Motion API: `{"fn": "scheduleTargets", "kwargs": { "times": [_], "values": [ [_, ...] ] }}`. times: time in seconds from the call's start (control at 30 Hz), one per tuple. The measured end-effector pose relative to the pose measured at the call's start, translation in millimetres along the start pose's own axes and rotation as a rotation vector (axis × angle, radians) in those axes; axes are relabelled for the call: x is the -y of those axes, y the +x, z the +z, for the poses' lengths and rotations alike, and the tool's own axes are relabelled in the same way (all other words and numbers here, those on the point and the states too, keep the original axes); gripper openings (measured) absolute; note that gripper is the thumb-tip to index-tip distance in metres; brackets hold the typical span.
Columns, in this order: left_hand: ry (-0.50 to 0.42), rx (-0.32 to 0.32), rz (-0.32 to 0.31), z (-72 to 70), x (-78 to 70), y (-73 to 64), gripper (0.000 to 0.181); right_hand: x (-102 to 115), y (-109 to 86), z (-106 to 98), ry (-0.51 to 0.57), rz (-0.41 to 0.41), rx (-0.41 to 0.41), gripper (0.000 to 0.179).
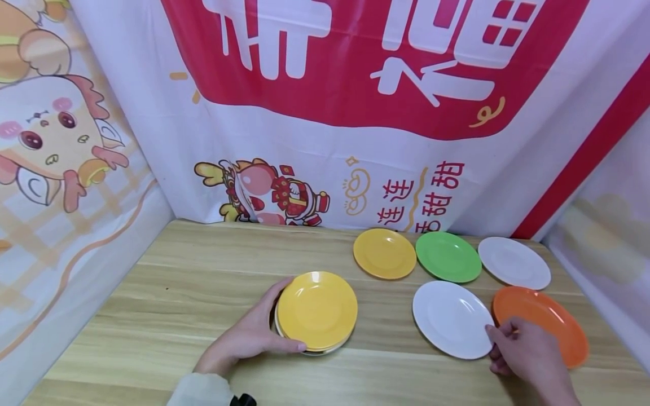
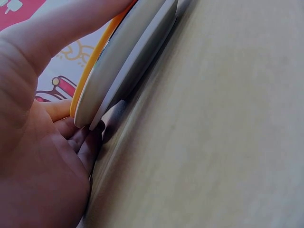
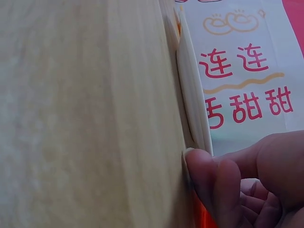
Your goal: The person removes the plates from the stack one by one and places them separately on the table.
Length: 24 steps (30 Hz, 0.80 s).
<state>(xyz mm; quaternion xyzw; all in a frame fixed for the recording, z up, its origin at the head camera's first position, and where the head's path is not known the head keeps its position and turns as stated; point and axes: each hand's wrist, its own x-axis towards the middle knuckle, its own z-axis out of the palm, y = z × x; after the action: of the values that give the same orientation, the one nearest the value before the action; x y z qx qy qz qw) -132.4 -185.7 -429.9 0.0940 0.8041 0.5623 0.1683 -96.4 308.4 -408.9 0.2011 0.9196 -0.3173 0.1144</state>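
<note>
My left hand (image 1: 254, 332) grips the left side of a small stack, its thumb along the near rim and its fingers round the far side. On top of that stack lies a yellow plate (image 1: 317, 310). Beneath its rim, the left wrist view shows paler plates (image 2: 118, 61), the lowest close to the wooden surface. Over on the right, my right hand (image 1: 528, 349) pinches the right edge of a white plate (image 1: 452, 320) between thumb and fingers. The right wrist view shows that plate's rim (image 3: 194, 90) edge-on, near the table. An orange plate (image 1: 538, 316) lies partly behind the right hand.
Along the back of the wooden table (image 1: 203, 265) lie another yellow plate (image 1: 384, 254), a green plate (image 1: 448, 257) and a second white plate (image 1: 514, 263). A printed cloth (image 1: 325, 135) hangs behind the table, with more cloth at both sides.
</note>
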Motion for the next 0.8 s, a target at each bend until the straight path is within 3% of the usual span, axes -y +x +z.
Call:
{"fn": "scheduleTargets", "kwargs": {
  "times": [0.6, 0.8],
  "values": [
    [0.010, -0.011, 0.005, 0.2, -0.2, -1.6, 0.130, -7, 3.2, -8, 0.048, 0.052, 0.060, 0.036],
    [0.010, -0.008, 0.005, 0.3, 0.0, -1.1, 0.130, 13, -9.2, -13, 0.015, -0.035, -0.011, 0.042]
  ]
}}
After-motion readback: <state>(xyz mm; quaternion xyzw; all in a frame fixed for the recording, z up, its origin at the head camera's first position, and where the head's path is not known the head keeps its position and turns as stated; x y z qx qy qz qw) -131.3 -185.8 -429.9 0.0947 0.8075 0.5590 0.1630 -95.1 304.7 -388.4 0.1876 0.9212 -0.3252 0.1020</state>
